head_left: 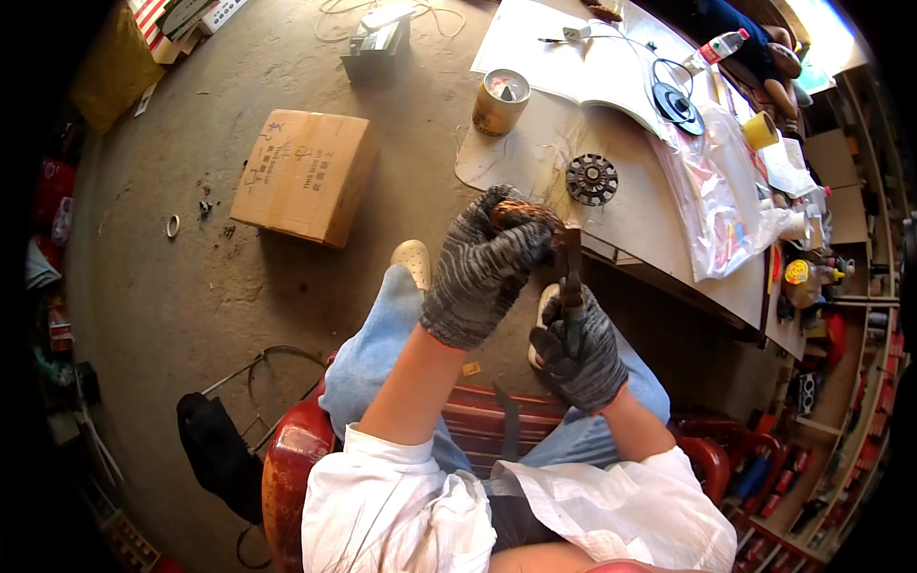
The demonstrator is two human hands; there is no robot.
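Note:
In a grey striped work glove, my left hand is closed around a copper wire coil, held up over the gap between my knees and the table. My right hand, gloved alike, is wrapped round the dark handles of pliers. Their metal jaws point up against the coil's right end; whether they bite on it I cannot tell. Just beyond, a round slotted motor core lies flat on the table. Left of it stands a brown tin can.
A taped cardboard box sits on the floor at left, with a dark metal block beyond. An open book, clear plastic bag and bottle lie on the table. Shelves stand right. Another person is at far right.

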